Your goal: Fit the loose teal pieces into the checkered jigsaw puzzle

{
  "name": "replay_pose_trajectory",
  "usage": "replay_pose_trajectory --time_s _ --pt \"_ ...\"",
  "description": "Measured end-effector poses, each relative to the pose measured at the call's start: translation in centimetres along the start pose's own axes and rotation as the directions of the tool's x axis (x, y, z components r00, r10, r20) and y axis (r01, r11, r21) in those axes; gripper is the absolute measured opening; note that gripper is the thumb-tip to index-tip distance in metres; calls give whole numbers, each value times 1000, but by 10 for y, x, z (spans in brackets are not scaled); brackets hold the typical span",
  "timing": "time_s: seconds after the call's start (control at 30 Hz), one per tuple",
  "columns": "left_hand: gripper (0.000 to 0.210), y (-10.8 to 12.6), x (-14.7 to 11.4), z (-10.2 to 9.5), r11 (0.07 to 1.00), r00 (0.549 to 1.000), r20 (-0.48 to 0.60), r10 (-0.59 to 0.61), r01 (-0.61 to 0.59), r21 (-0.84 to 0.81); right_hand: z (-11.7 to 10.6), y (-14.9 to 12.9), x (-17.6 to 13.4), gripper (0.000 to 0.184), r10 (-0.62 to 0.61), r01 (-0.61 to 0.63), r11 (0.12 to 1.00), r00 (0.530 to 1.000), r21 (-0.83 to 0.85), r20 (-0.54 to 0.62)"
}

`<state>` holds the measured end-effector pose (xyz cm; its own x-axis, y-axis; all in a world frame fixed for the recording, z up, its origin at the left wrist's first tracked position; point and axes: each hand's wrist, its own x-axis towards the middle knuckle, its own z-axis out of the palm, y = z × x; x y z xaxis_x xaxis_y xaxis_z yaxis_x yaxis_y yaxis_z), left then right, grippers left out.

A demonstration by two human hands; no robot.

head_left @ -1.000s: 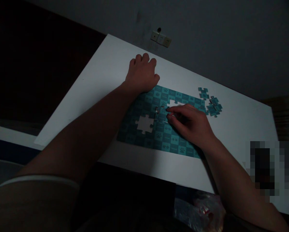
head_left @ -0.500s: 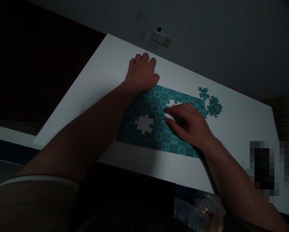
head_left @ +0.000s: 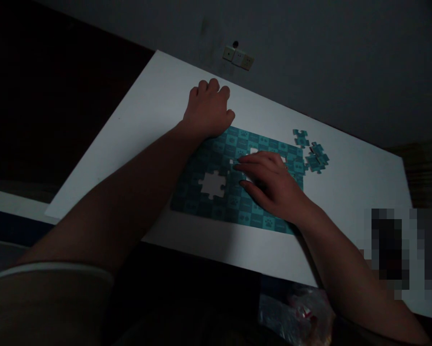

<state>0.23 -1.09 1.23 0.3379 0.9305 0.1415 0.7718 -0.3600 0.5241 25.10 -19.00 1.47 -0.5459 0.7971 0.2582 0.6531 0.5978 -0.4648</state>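
Observation:
A teal jigsaw puzzle, checked in light and dark squares with paw prints, lies flat on the white table. My right hand is over its middle, thumb and fingertips around a puzzle piece that is partly covered by the fingers. Small white gaps show beside that piece. Left of it a piece-shaped hole bares the tabletop, and another opening is mostly under my right hand. My left hand rests palm down at the puzzle's far left edge, fingers spread and bent, with nothing seen in it.
Several loose puzzle pieces lie beyond the puzzle's right end, some overlapping. The white table runs along a grey wall with sockets. Below the near edge is a clear plastic bag. A pixelated patch covers the right side.
My right hand has shifted left over the puzzle, its fingertips now farther across the piece. My left hand stays in place. The whole view has slid slightly.

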Motion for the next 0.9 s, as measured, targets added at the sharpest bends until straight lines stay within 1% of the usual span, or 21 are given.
replay_pose_trajectory --time_s 0.1,0.17,0.23,0.3,0.4,0.43,0.5,0.57,0.6,0.63,0.73,0.8,0.9 --pt "84 0 0 -1 1000 1000 11 -7 7 -24 -4 -5 3 40 21 -23 999 999 45 36" --pt "88 0 0 -2 999 1000 17 -16 17 -37 -6 -7 4 37 11 -13 997 1000 76 27" --pt "94 -1 1 -1 999 1000 21 -22 23 -44 -8 -10 5 31 -4 7 992 1000 126 -22" --pt "95 -3 1 -1 999 1000 23 -18 19 -46 -10 -12 4 21 4 15 983 995 186 -102" --pt "94 -4 2 -1 999 999 32 -7 9 -35 -17 -8 -1 10 93 -45 971 975 235 -200" --pt "95 -3 2 -2 1000 999 38 -9 10 -29 -20 -4 -4 10 137 -83 968 966 239 -219" --pt "97 -1 1 -5 1000 998 58 -18 19 -16 -29 8 -11 16 223 -149 955 932 258 -285" --pt "99 2 -1 -7 1000 997 73 -30 30 1 -38 23 -17 21 312 -225 928 904 296 -293" --pt "99 3 -1 -8 1000 997 75 -31 30 9 -42 30 -20 21 343 -269 923 900 276 -269" --pt "97 3 -2 -8 1000 997 71 -28 27 16 -45 36 -21 19 343 -292 931 906 219 -248" --pt "89 2 -1 -7 999 999 51 -19 18 26 -52 45 -24 15 263 -259 965 946 44 -190" --pt "88 0 0 -4 999 999 44 -29 28 21 -54 46 -24 21 233 -239 971 960 -24 -158" --pt "88 -2 1 -2 999 999 35 -32 32 15 -59 44 -26 32 242 -257 961 960 -104 -137"
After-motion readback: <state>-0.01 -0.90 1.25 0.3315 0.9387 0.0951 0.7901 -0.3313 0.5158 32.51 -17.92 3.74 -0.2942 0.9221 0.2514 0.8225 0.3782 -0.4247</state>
